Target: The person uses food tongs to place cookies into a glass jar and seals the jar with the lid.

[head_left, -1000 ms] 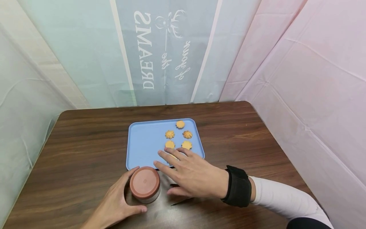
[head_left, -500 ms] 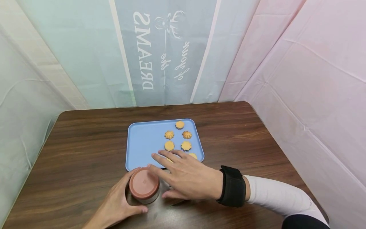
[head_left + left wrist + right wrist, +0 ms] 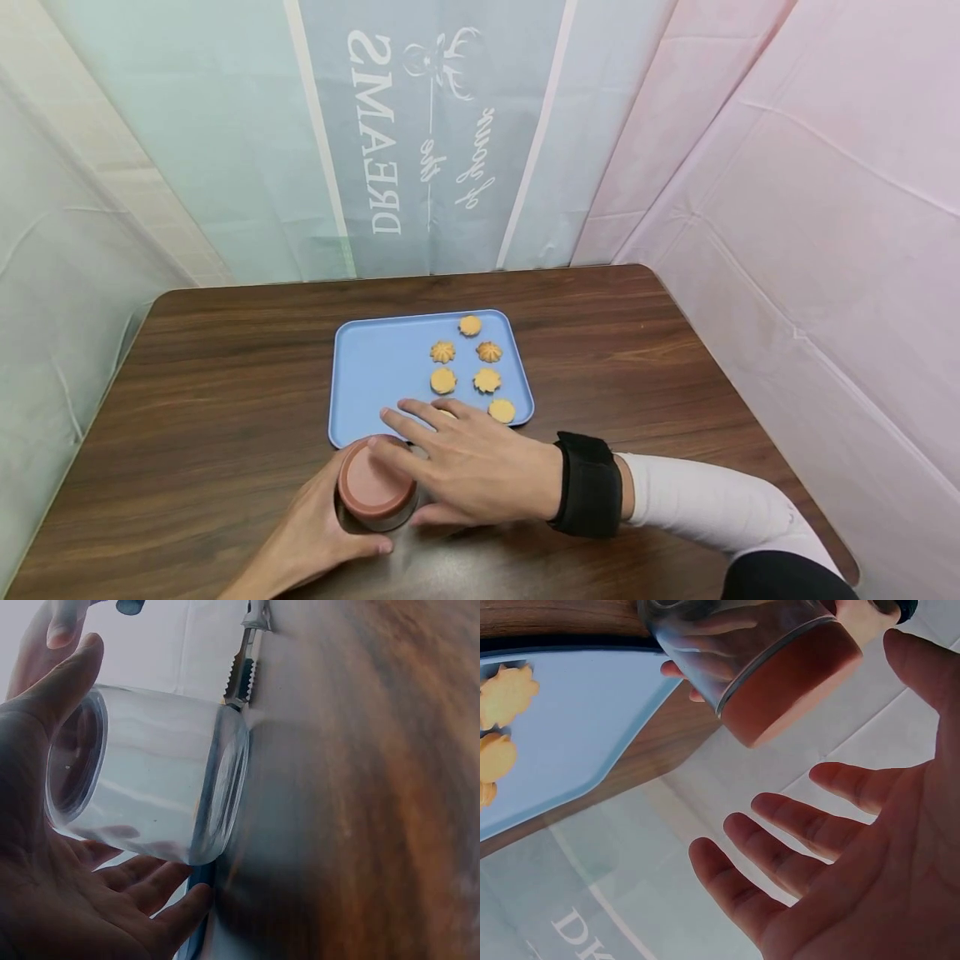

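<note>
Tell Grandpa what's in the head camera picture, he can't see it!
A left hand curves around a jar with a reddish-brown lid, and an open right hand reaches partly over the lid. Beyond them, golden cookies lie on a blue tray.

The head view looks forward and down over the table (image 3: 225, 375) to the curtain (image 3: 262, 167). The left wrist view, close and low, lies turned sideways across the jar (image 3: 154, 776); the right wrist view, also close, sits nearly upside down, sharing jar, tray (image 3: 592, 705) and curtain with the head view.
</note>
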Motion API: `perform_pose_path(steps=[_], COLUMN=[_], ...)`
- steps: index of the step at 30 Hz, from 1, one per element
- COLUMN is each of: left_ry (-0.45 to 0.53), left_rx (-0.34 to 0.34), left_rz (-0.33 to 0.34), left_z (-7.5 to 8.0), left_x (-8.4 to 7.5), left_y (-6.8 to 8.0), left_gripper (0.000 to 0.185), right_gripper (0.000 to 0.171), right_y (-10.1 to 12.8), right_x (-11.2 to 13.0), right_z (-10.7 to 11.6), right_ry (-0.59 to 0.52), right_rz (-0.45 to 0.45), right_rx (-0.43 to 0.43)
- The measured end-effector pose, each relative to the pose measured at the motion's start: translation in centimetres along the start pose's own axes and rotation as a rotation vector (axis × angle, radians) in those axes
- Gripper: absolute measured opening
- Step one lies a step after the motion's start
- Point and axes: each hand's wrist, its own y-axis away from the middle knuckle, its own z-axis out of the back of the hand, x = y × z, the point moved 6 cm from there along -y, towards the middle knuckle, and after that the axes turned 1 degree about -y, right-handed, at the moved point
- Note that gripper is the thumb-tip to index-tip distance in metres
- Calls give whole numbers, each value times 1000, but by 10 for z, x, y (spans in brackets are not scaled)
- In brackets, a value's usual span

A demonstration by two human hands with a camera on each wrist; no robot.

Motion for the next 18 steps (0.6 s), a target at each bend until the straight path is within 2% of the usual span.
perform_pose_path(steps=[7, 13, 18], left_ry=[-19, -30, -13], left_rx=[12, 8, 7], left_rz=[15, -8, -4], left_z=[-3, -4, -5], left_x=[0, -3, -2], left_y=[-3, -3, -5], left_gripper=[119, 125, 124], right_gripper=[80, 81, 82], right_y=[-9, -16, -19], right_x=[5, 10, 11], right_z=[-6, -11, -13], right_ry=[-1, -14, -29], right_rz=[18, 37, 39], right_rx=[25, 73, 62])
